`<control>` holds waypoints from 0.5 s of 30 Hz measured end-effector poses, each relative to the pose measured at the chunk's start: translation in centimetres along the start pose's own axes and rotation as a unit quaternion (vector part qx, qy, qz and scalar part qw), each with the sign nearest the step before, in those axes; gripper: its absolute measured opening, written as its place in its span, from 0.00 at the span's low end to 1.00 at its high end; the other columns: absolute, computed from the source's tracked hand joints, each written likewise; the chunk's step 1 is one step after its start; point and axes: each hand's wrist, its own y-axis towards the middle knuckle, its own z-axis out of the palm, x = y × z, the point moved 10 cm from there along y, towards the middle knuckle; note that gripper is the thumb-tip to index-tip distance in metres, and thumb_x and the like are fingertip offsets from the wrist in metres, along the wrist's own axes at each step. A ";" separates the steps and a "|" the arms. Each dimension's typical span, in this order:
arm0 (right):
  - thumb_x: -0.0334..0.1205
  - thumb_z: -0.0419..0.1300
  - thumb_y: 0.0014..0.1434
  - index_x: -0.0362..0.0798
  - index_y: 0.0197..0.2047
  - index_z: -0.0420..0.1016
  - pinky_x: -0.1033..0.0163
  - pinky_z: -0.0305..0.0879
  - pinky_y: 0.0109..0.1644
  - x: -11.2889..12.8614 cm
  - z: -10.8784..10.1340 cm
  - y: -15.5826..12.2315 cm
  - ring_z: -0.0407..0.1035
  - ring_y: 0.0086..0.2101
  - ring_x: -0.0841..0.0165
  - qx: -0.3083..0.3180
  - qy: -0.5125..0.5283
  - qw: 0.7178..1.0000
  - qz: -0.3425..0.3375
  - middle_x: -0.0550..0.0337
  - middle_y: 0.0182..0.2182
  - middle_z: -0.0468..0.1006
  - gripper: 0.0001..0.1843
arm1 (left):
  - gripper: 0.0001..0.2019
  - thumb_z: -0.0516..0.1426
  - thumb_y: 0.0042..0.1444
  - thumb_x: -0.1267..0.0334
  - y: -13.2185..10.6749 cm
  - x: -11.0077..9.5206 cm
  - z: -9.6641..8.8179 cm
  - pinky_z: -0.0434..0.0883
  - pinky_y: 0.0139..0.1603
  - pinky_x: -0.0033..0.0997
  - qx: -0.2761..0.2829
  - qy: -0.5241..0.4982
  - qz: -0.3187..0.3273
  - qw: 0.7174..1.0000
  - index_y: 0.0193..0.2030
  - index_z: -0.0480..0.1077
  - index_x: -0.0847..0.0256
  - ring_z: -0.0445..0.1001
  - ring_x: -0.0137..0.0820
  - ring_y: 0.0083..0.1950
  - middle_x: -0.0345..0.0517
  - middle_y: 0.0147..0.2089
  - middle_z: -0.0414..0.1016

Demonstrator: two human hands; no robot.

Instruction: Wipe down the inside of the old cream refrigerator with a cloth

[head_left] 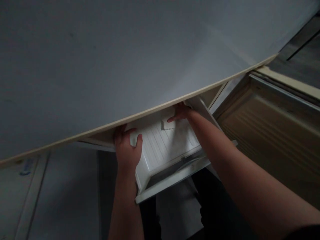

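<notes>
A white plastic drawer (156, 143) with a ribbed floor sticks out from under the edge of a large pale surface. My left hand (127, 146) is at its left wall, thumb over the inner side and fingers curled around the rim near the back. Inside the drawer, my right hand (182, 112) is on a small white cloth (168, 124) with a zigzag edge, which lies against the drawer floor. The thumb rests over the cloth, while some of the fingers are hidden toward the back.
The broad grey-white panel (125, 66) fills the upper view. An open door (272, 123) with a ribbed, yellowish inner side stands at the right. Another pale panel (65, 193) is at the lower left. My dark-clothed legs (215, 200) are below the drawer.
</notes>
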 end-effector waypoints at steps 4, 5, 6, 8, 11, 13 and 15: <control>0.79 0.70 0.42 0.48 0.83 0.26 0.29 0.48 0.74 0.6 0.4 -0.9 0.29 0.75 0.31 0.057 0.015 0.997 0.041 0.38 0.78 0.19 0.85 | 0.12 0.57 0.65 0.58 -0.1 0.5 -0.3 0.58 0.77 0.58 -0.012 -0.044 -0.017 0.999 0.53 0.75 0.55 0.62 0.48 0.76 0.55 0.69 0.70; 0.80 0.69 0.41 0.46 0.83 0.26 0.28 0.45 0.74 1.0 0.6 -1.4 0.27 0.75 0.30 0.075 0.007 0.996 0.045 0.37 0.77 0.19 0.85 | 0.12 0.57 0.65 0.58 0.0 0.4 -0.4 0.59 0.76 0.57 -0.013 -0.046 -0.020 0.999 0.52 0.75 0.55 0.63 0.47 0.75 0.55 0.68 0.71; 0.80 0.70 0.40 0.44 0.83 0.28 0.27 0.42 0.74 1.6 1.0 -1.9 0.26 0.74 0.28 0.092 -0.003 0.995 0.045 0.35 0.77 0.20 0.86 | 0.12 0.57 0.65 0.58 0.1 0.2 -0.5 0.61 0.76 0.57 -0.016 -0.048 -0.022 0.998 0.51 0.75 0.56 0.65 0.47 0.74 0.54 0.66 0.73; 0.82 0.70 0.35 0.43 0.83 0.30 0.21 0.37 0.72 3.2 1.7 -3.2 0.22 0.73 0.24 0.120 -0.029 0.992 0.036 0.33 0.77 0.21 0.89 | 0.11 0.57 0.65 0.57 0.3 -0.3 -0.6 0.63 0.74 0.55 -0.018 -0.051 -0.019 0.998 0.50 0.75 0.56 0.69 0.46 0.71 0.53 0.62 0.76; 0.80 0.72 0.32 0.44 0.83 0.27 0.13 0.29 0.66 5.8 2.9 -5.2 0.17 0.71 0.21 0.151 -0.076 0.985 0.034 0.32 0.77 0.21 0.92 | 0.11 0.57 0.65 0.56 0.4 -1.2 -0.3 0.66 0.71 0.51 0.005 -0.059 0.007 0.998 0.48 0.76 0.55 0.75 0.44 0.64 0.50 0.56 0.80; 0.76 0.74 0.33 0.44 0.82 0.22 0.13 0.24 0.65 8.1 3.8 -6.6 0.12 0.71 0.25 0.174 -0.102 0.979 0.035 0.33 0.76 0.17 0.93 | 0.11 0.57 0.66 0.55 0.4 -1.6 0.1 0.66 0.71 0.51 0.028 -0.058 0.026 0.998 0.48 0.76 0.55 0.76 0.44 0.62 0.49 0.54 0.82; 0.71 0.77 0.34 0.44 0.81 0.19 0.16 0.20 0.67 11.7 5.0 -7.7 0.08 0.71 0.29 0.188 -0.113 0.976 0.003 0.36 0.75 0.13 0.92 | 0.12 0.57 0.66 0.54 0.4 -1.8 0.4 0.66 0.71 0.51 0.041 -0.054 0.036 0.997 0.50 0.76 0.55 0.77 0.44 0.62 0.49 0.54 0.82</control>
